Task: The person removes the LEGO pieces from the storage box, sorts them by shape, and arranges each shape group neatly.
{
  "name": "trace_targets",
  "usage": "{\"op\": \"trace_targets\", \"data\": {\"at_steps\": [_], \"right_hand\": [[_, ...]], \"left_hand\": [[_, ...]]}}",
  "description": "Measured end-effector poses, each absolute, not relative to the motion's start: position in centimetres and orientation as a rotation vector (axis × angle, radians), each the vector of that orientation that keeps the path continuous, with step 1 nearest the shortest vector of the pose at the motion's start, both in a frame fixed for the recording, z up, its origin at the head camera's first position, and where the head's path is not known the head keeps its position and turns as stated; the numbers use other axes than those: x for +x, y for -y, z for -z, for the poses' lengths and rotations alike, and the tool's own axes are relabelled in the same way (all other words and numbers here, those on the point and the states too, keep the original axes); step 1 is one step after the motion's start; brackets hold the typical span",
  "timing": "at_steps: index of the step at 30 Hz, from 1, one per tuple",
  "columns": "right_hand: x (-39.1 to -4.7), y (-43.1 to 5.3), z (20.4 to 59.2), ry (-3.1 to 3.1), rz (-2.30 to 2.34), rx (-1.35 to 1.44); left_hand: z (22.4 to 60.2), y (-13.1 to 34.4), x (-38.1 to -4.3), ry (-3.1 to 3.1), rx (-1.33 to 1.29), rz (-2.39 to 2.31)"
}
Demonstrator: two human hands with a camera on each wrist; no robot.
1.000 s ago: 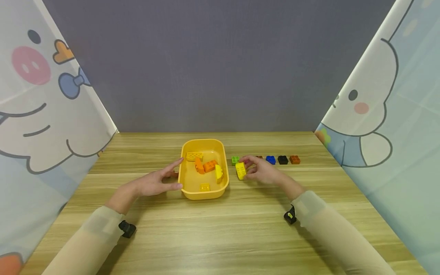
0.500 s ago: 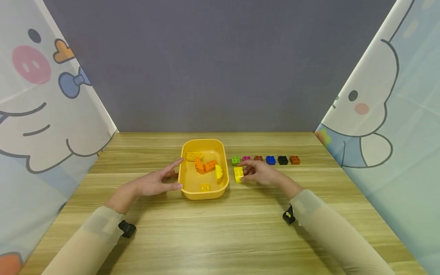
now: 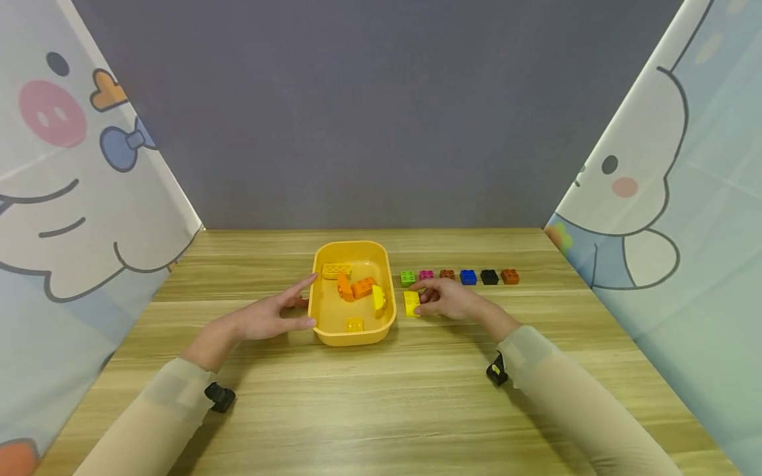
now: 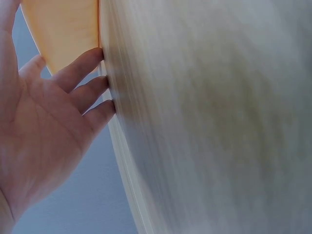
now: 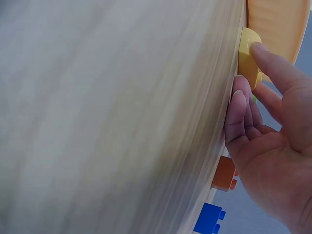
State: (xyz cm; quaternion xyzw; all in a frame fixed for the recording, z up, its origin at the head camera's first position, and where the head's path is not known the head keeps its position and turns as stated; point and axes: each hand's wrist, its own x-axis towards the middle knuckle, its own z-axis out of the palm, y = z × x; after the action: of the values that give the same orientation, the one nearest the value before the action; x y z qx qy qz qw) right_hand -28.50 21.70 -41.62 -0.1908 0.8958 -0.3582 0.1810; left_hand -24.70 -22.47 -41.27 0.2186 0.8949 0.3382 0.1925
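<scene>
My right hand (image 3: pixel 449 299) pinches a yellow toy building brick (image 3: pixel 411 303) between thumb and index finger, just right of the yellow bin. In the right wrist view, this yellow brick (image 5: pixel 249 58) has a rounded end and sits on the table, its studs pointing up. The other fingers of that hand curl loosely beside it. Along the left wall of the bin (image 3: pixel 352 339), my left hand (image 3: pixel 268 316) spreads its straight fingers, thumb near the front corner. The left wrist view shows the palm (image 4: pixel 44 122) with fingertips at the tabletop beside the bin wall.
Inside the bin lie several bricks, among them an orange brick (image 3: pixel 364 287) and a yellow curved brick (image 3: pixel 378 301). Behind my right hand runs a row: green (image 3: pixel 407 277), pink (image 3: pixel 426 275), brown (image 3: pixel 447 274), blue (image 3: pixel 468 277), black (image 3: pixel 489 277) and orange-brown (image 3: pixel 510 276) bricks.
My right hand has lowered the yellow brick, straightened it and shifted it slightly left, onto the table in front of the green brick. The left hand has stayed beside the bin.
</scene>
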Motion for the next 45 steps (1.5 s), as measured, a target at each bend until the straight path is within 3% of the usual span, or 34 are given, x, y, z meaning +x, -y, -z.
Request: {"op": "trace_targets", "data": {"at_steps": [27, 45], "right_hand": [[-27.7, -22.1, 40.5, -2.693, 1.062, -0.650], [-27.6, -14.3, 37.6, -2.480, 1.146, -1.131]], "left_hand": [[41.4, 22.5, -24.7, -2.506, 0.601, -0.947], [41.4, 22.5, -24.7, -2.503, 0.585, -0.945]]}}
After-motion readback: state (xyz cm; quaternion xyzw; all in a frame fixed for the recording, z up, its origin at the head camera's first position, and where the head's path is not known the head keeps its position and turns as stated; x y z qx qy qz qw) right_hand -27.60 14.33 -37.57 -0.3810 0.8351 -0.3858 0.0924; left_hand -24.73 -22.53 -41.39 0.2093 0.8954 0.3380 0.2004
